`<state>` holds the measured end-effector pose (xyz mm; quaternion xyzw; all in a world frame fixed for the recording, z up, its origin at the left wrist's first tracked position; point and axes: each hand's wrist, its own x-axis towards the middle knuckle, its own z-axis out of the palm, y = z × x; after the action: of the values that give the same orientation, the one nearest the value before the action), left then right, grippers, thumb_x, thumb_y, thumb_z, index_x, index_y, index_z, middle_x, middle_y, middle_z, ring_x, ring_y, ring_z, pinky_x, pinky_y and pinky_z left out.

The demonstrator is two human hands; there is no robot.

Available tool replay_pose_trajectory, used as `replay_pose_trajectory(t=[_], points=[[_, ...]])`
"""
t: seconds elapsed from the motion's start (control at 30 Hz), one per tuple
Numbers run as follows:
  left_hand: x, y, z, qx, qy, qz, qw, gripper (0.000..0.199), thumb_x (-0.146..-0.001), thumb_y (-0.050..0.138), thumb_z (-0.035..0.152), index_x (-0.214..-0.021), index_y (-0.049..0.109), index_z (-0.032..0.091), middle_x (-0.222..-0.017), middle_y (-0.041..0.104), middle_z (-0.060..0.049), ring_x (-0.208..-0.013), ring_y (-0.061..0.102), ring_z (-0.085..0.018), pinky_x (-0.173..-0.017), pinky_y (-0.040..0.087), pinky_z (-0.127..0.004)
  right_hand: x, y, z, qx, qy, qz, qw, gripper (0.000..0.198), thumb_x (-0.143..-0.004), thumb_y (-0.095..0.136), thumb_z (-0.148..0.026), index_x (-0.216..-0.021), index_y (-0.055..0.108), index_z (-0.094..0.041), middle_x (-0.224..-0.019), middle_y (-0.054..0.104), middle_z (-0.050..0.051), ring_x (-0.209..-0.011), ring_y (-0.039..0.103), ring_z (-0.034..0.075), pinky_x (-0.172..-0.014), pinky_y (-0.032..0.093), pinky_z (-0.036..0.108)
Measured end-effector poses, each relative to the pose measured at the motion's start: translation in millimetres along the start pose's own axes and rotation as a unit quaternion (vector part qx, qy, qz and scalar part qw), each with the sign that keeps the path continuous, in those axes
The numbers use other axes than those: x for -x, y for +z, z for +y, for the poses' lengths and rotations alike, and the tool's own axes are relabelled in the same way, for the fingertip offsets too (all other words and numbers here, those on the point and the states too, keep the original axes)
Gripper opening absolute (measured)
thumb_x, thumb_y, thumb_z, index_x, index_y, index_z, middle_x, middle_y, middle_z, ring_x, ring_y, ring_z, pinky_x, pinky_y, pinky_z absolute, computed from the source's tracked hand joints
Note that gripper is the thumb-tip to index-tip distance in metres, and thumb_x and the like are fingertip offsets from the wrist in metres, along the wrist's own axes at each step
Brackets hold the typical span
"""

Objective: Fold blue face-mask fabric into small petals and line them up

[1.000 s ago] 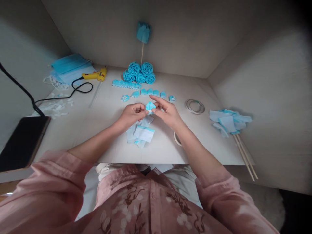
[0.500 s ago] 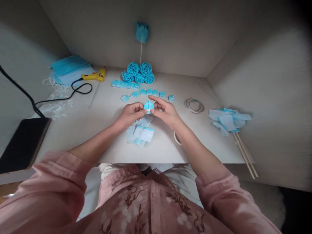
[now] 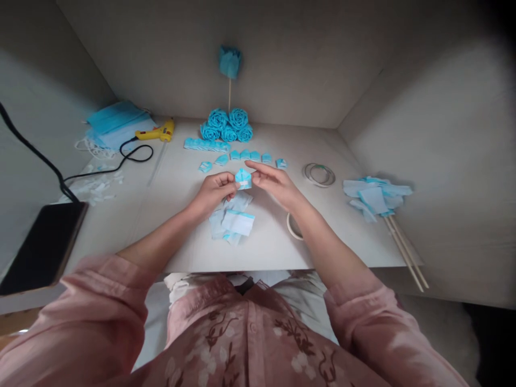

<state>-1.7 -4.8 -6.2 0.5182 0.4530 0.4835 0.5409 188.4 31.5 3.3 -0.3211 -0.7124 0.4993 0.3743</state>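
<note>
A small folded piece of light blue mask fabric (image 3: 243, 177), pointed at the top with a white strip across its lower part, is pinched at its left edge by my left hand (image 3: 214, 192). My right hand (image 3: 276, 184) is just right of it, with the index finger stretched out and apart from the thumb; whether a fingertip touches the piece I cannot tell. Behind the hands lie several similar folded blue pieces (image 3: 245, 155) in a loose row. Cut white and blue fabric pieces (image 3: 237, 221) lie just below my hands.
Rolled blue fabric roses (image 3: 229, 133) are stacked at the back, by a blue flower (image 3: 230, 63) on a stick. At left are masks (image 3: 116, 123), a yellow glue gun (image 3: 157, 131) and a phone (image 3: 44, 244); at right, a wire coil (image 3: 319, 174), tape roll (image 3: 294, 228) and fabric-topped sticks (image 3: 405, 252).
My right thumb has come away from the folded piece, which now shows a white strip on its lower part. My left hand keeps hold. The camera view has shifted slightly.
</note>
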Motion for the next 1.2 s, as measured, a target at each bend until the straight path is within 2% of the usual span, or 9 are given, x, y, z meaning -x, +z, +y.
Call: replay_pose_trajectory(t=[0.17,0.37,0.47,0.63,0.8,0.9,1.2], points=[[0.6,1.0,-0.8,-0.009,0.002,-0.007,1.000,0.023,-0.070,0.070,0.029,-0.063,0.052,0.016,-0.053,0.052,0.004,-0.048,0.044,-0.007,-0.050,0.034,-0.021,-1.1,2.8,4.5,0.069,-0.012,0.020,0.997,0.054,-0.078,0.067,-0.031,-0.131,0.062,-0.021,-0.088,0.062,0.002,-0.078,0.053,0.015,-0.080,0.046,0.032],[2.3,-1.9,3.3,0.061,-0.006,-0.037,0.997,0.020,-0.077,0.062,0.035,-0.074,0.059,0.015,-0.066,0.060,-0.001,-0.057,0.054,-0.010,-0.053,0.040,-0.023,-2.2,4.6,3.6,0.098,-0.019,0.036,0.994,0.055,-0.078,0.064,-0.030,-0.131,0.062,-0.017,-0.090,0.062,0.003,-0.076,0.051,0.014,-0.079,0.046,0.032],[1.8,-1.3,2.9,0.026,-0.007,-0.034,0.999,0.023,-0.075,0.066,0.036,-0.072,0.056,0.016,-0.062,0.057,0.001,-0.054,0.051,-0.009,-0.053,0.039,-0.022,-1.6,7.1,3.5,0.109,-0.015,0.029,0.994,0.055,-0.078,0.062,-0.029,-0.133,0.061,-0.019,-0.085,0.061,0.002,-0.073,0.050,0.013,-0.077,0.046,0.031],[-2.0,-0.9,-3.7,-0.023,0.002,-0.015,1.000,0.026,-0.070,0.071,0.033,-0.066,0.051,0.017,-0.053,0.050,0.005,-0.049,0.045,-0.007,-0.050,0.035,-0.021,-1.6,8.7,5.5,0.103,-0.003,0.015,0.995,0.058,-0.077,0.061,-0.026,-0.134,0.059,-0.017,-0.082,0.060,0.001,-0.070,0.049,0.012,-0.074,0.045,0.030],[-3.8,-3.4,-8.3,-0.031,0.004,-0.008,0.999,0.024,-0.072,0.069,0.034,-0.066,0.052,0.017,-0.053,0.050,0.005,-0.048,0.044,-0.007,-0.049,0.034,-0.021,-2.3,3.1,6.1,0.059,0.016,-0.002,0.998,0.059,-0.078,0.063,-0.031,-0.135,0.058,-0.017,-0.090,0.063,0.004,-0.077,0.054,0.014,-0.077,0.046,0.030],[-2.7,-2.9,-8.1,-0.036,0.005,-0.018,0.999,0.023,-0.072,0.069,0.034,-0.067,0.054,0.017,-0.052,0.050,0.005,-0.047,0.044,-0.007,-0.049,0.034,-0.021,-2.1,2.8,6.7,0.066,0.017,0.002,0.998,0.061,-0.077,0.067,-0.035,-0.136,0.058,-0.018,-0.088,0.062,0.003,-0.075,0.052,0.014,-0.075,0.046,0.030],[-1.3,-2.3,0.0,0.032,-0.008,-0.015,0.999,0.023,-0.077,0.064,0.039,-0.075,0.059,0.016,-0.063,0.058,0.001,-0.052,0.051,-0.009,-0.051,0.038,-0.022,-2.8,6.2,6.3,0.093,0.002,0.041,0.995,0.057,-0.075,0.063,-0.029,-0.131,0.061,-0.018,-0.085,0.060,0.002,-0.072,0.048,0.013,-0.075,0.045,0.030]])
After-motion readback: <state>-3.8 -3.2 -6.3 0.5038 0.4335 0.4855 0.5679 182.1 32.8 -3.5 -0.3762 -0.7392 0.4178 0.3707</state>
